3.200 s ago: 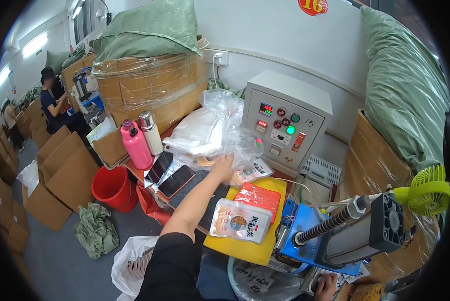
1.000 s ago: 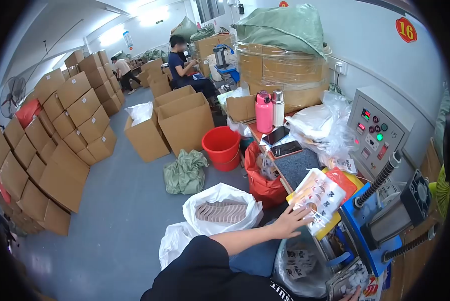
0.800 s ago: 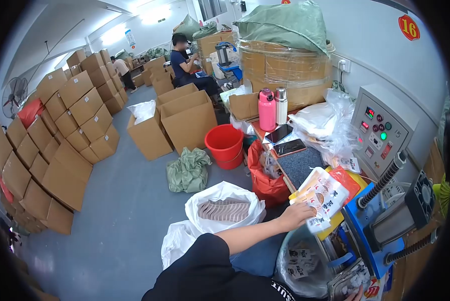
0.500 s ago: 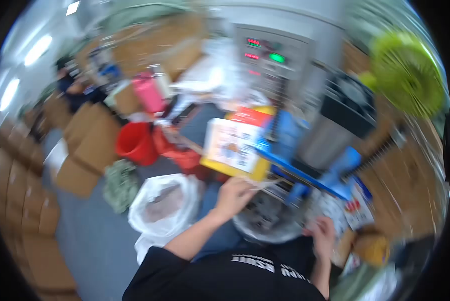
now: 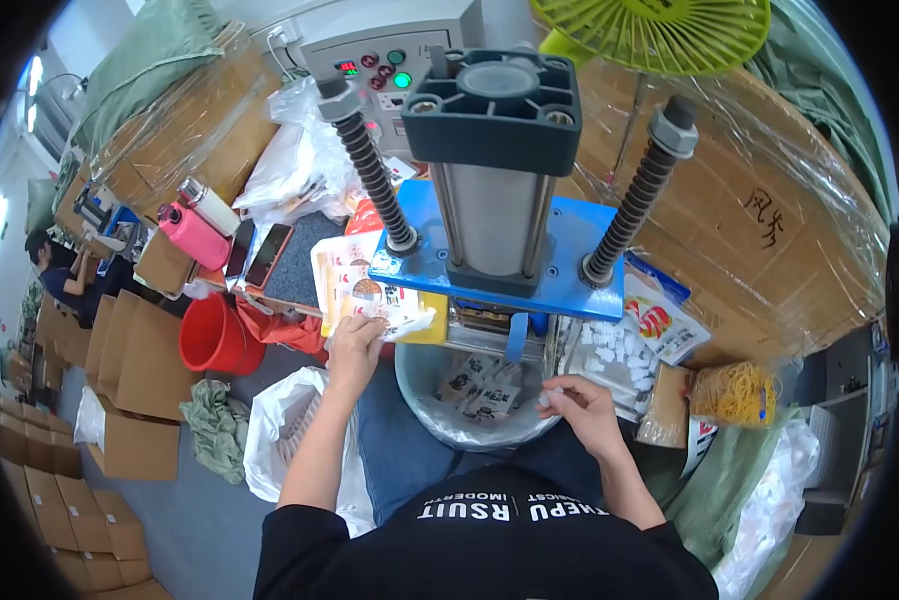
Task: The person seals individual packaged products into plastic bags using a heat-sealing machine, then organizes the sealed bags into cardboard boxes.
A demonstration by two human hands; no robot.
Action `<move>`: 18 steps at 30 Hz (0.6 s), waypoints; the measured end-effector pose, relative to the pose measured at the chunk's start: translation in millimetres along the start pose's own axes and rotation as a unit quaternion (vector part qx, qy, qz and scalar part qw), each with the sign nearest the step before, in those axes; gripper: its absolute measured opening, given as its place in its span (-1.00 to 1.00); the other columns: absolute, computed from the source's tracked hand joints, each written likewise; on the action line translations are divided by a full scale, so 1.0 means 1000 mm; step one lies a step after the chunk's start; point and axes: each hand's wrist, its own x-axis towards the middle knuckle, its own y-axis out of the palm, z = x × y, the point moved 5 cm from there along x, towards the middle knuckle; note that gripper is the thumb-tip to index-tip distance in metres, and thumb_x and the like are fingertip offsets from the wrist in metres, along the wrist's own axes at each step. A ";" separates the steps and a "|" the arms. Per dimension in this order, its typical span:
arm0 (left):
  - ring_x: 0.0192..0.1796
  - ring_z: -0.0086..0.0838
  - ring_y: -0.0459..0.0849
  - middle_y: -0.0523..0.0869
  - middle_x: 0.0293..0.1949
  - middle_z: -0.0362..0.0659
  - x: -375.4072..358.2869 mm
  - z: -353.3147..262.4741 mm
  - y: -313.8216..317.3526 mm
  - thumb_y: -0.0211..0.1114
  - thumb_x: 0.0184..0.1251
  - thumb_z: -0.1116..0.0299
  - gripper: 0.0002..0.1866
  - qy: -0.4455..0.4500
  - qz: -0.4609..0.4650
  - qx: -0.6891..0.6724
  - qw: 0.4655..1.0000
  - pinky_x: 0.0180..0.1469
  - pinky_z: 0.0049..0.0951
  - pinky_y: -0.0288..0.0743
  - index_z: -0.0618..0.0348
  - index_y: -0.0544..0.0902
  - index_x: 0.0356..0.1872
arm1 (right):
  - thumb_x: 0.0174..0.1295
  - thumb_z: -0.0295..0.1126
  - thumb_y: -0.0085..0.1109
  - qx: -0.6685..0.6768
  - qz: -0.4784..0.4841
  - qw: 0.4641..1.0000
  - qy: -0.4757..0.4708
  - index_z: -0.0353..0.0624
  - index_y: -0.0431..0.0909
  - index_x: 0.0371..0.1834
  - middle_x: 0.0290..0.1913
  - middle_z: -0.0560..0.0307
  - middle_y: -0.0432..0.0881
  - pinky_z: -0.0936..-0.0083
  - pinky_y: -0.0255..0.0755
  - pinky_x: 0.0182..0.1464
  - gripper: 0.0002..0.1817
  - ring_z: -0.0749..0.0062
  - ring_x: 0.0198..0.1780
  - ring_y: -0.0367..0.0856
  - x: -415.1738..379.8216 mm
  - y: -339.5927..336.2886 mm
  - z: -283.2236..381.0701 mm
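Observation:
My left hand [image 5: 354,355] is closed at the lower edge of some printed packets [image 5: 366,287], its fingertips pinching a pale packet edge. My right hand [image 5: 584,410] pinches a small white piece [image 5: 548,398] between thumb and fingertips, over the right rim of a lined tub [image 5: 409,395]. Inside the tub lie several small printed sachets [image 5: 484,385]. Above it stands a press with a blue plate [image 5: 499,295] and a grey cylinder [image 5: 496,220]. More small white pieces [image 5: 614,350] are spread on a metal tray beside the press.
Yellow rubber bands [image 5: 734,393] sit in a bag at right, near a red-and-white packet [image 5: 659,325]. On the left are a white bag [image 5: 269,430], a red bucket [image 5: 214,340], a pink bottle [image 5: 189,235] and cardboard boxes [image 5: 134,380]. Another person [image 5: 59,275] sits far left.
The view has swung and sharpened, bringing the press to the middle. My left hand has moved back onto the printed packets. My right hand now shows a white piece in its fingers.

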 end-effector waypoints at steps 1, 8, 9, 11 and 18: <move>-0.19 -0.19 0.57 0.64 -0.33 -0.12 0.000 -0.001 0.002 0.25 -0.16 0.65 -0.70 -0.054 0.000 -0.009 0.999 -0.13 -0.25 0.46 0.19 0.70 -0.30 | 0.30 -0.55 0.14 0.028 -0.005 0.999 0.028 -0.30 0.56 0.00 -0.25 0.15 0.63 0.56 0.57 -0.14 -0.78 0.45 -0.25 0.66 0.000 0.000 -0.002; -0.32 -0.30 0.48 0.67 -0.41 -0.15 -0.009 -0.102 -0.001 0.31 -0.16 0.59 -0.77 -0.049 0.077 -0.176 0.980 -0.26 -0.37 0.37 0.21 0.73 -0.36 | 0.22 -0.55 0.21 -0.205 0.058 0.968 -0.133 -0.28 0.55 0.01 -0.27 0.12 0.65 0.51 0.51 -0.18 -0.72 0.47 -0.26 0.61 0.014 0.018 0.066; -0.32 -0.30 0.48 0.67 -0.41 -0.15 -0.009 -0.108 0.000 0.31 -0.16 0.59 -0.77 -0.048 0.082 -0.182 0.979 -0.26 -0.37 0.37 0.21 0.73 -0.36 | 0.22 -0.55 0.21 -0.207 0.052 0.968 -0.128 -0.28 0.55 0.01 -0.27 0.12 0.65 0.51 0.51 -0.18 -0.72 0.47 -0.26 0.61 0.021 0.019 0.078; -0.30 -0.30 0.50 0.67 -0.41 -0.15 -0.010 -0.121 0.009 0.35 -0.15 0.55 -0.79 -0.061 0.184 -0.269 0.943 -0.24 -0.41 0.36 0.22 0.72 -0.37 | 0.19 -0.53 0.21 -0.327 0.136 0.903 -0.245 -0.23 0.58 -0.04 -0.31 0.06 0.62 0.41 0.48 -0.24 -0.75 0.33 -0.26 0.60 0.026 0.035 0.100; -0.26 -0.65 0.59 0.74 -0.35 -0.21 -0.063 -0.122 0.049 0.41 0.23 0.34 -0.78 -0.290 0.328 -0.497 0.749 -0.22 -0.55 0.50 0.33 0.71 -0.27 | 0.22 -0.47 0.23 -0.220 0.067 0.967 -0.112 -0.25 0.58 0.03 -0.21 0.10 0.63 0.53 0.48 -0.15 -0.70 0.49 -0.22 0.58 0.025 0.029 0.051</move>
